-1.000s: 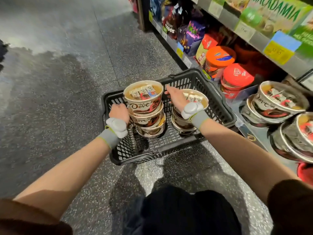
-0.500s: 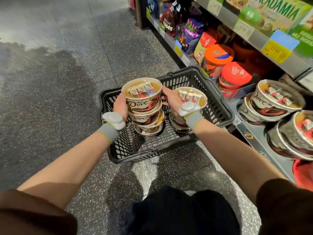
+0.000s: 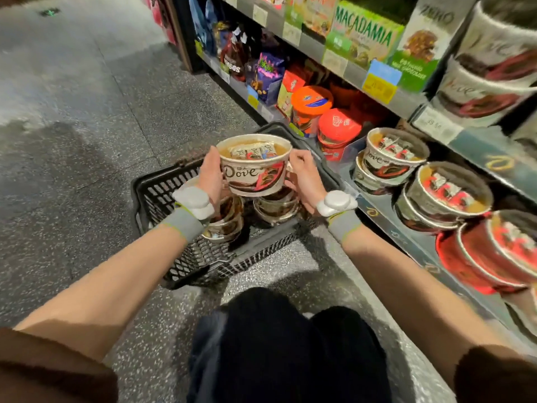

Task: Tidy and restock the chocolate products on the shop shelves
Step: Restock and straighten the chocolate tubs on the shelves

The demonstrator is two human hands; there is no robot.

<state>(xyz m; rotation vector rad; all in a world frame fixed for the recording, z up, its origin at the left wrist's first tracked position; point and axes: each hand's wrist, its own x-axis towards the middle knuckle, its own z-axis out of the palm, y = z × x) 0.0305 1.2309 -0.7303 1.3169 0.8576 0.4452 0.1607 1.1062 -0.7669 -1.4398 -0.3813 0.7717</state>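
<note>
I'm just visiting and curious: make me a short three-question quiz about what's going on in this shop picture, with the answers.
1. True or false: both hands hold one chocolate tub.
2. What stands under that tub? A) a black basket B) a trolley C) a cardboard box
3. Fill in: the green box on the upper shelf reads ____.

Key
1. True: the left hand and right hand grip its sides.
2. A, with more tubs inside.
3. Macadamia.

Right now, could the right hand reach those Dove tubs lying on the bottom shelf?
Probably not yet: the right hand and left hand both grip a Dove tub. The shelf tubs lie close, unobstructed.
</note>
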